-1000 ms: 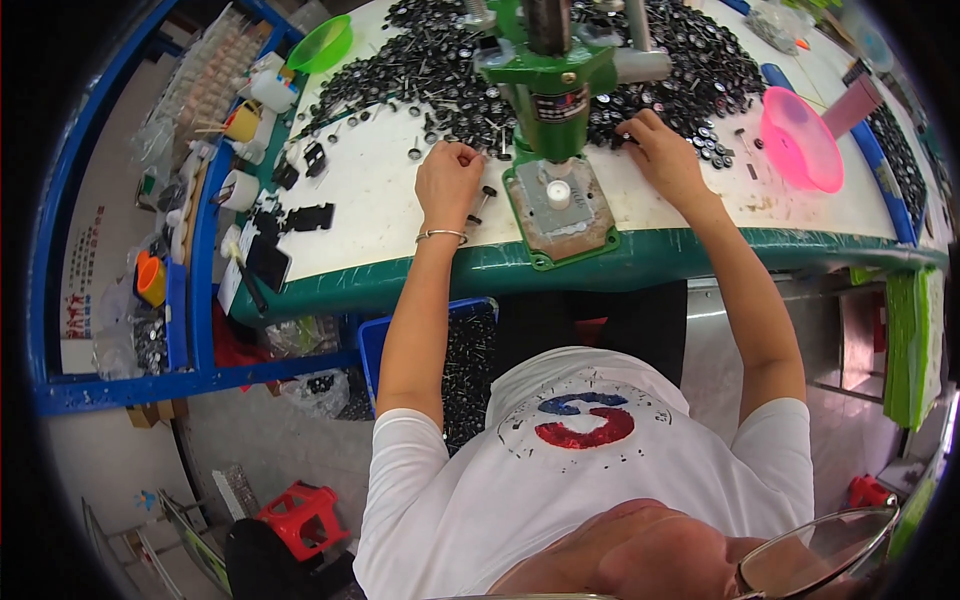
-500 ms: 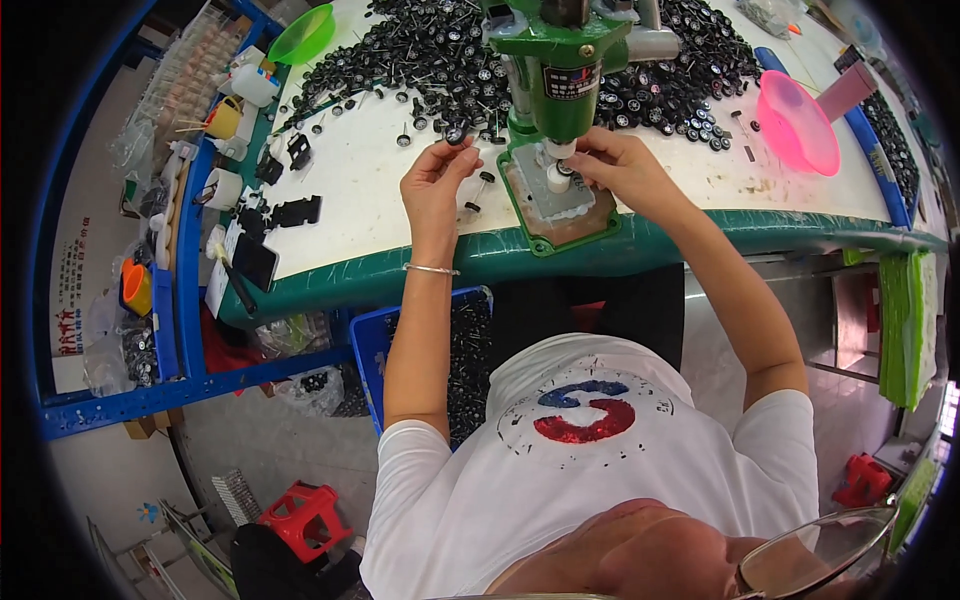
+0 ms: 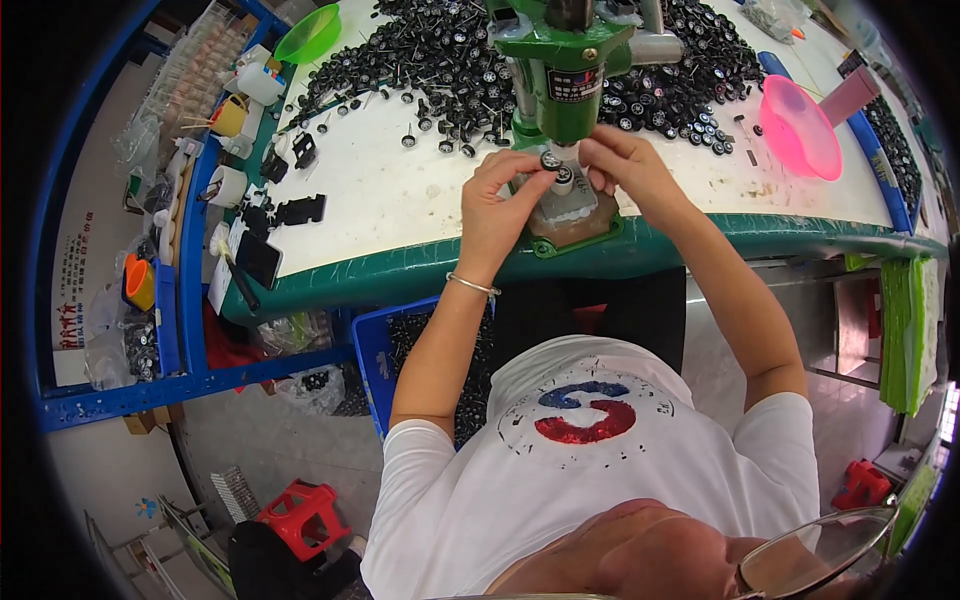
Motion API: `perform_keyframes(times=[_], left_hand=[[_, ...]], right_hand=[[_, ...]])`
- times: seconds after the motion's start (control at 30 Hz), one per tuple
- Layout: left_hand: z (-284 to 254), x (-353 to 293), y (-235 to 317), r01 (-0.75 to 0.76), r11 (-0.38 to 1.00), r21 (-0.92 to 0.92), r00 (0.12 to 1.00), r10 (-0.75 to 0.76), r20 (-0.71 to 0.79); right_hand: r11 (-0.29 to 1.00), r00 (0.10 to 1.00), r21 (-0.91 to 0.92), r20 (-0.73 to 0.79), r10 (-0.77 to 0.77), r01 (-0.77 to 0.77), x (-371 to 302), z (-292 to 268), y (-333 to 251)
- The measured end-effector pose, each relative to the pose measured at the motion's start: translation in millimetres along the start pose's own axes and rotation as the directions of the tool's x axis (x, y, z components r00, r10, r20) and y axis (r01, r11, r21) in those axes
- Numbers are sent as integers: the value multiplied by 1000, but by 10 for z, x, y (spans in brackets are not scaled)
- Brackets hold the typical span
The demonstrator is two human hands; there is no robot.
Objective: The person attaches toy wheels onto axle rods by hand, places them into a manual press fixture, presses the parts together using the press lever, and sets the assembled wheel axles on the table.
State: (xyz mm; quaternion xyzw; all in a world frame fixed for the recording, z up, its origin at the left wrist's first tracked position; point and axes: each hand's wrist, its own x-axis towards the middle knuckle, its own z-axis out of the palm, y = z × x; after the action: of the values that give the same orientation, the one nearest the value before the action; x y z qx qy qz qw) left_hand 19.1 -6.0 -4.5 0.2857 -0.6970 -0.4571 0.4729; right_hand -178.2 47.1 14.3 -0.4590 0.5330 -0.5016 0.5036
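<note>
Left hand (image 3: 500, 195): approaching from 7–8 o'clock of the white seat; pinching a small round black wheel with a silver-toned hub (image 3: 550, 160) between thumb and finger.
Right hand (image 3: 632, 172): placed toward 2–3 o'clock of the seat, with bent fingertips near it; cannot tell whether gripping anything.
Second black wheel (image 3: 565, 174): lying toward 4–5 o'clock of the pinched one, just beside it, apparently on the short white round seat (image 3: 561, 188).
Green metal bench press (image 3: 575, 55): standing at 12 o'clock, directly over the seat.
Wheel handling: probably best done with a light pinch by the rim, lined up square with the seat; wise to keep both hands' fingertips out from under the press head.
Heap of black wheels and thin metal pins (image 3: 450, 65): spreading from 10 to 1 o'clock, behind the press.
Press label: fixed as a dark rectangular plate (image 3: 573, 85) at 12 o'clock, bearing small pale characters.
Wall writing (image 3: 68, 300): showing dark and red characters at 8–9 o'clock.
White T-shirt (image 3: 690, 440): printed with a blue-and-red curved emblem at 6 o'clock, ringed by worn dark marks.
</note>
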Motion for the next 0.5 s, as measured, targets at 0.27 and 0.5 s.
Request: perform_keyframes(times=[0.27, 0.5], left_hand=[[222, 59, 45, 113, 948, -297, 993, -120, -4], [237, 88, 43, 113, 905, -411, 993, -118, 12]], right_hand=[[977, 946, -91, -246, -209, 192, 136, -468, -590], [834, 864, 252, -268, -427, 490, 517, -276, -2027]])
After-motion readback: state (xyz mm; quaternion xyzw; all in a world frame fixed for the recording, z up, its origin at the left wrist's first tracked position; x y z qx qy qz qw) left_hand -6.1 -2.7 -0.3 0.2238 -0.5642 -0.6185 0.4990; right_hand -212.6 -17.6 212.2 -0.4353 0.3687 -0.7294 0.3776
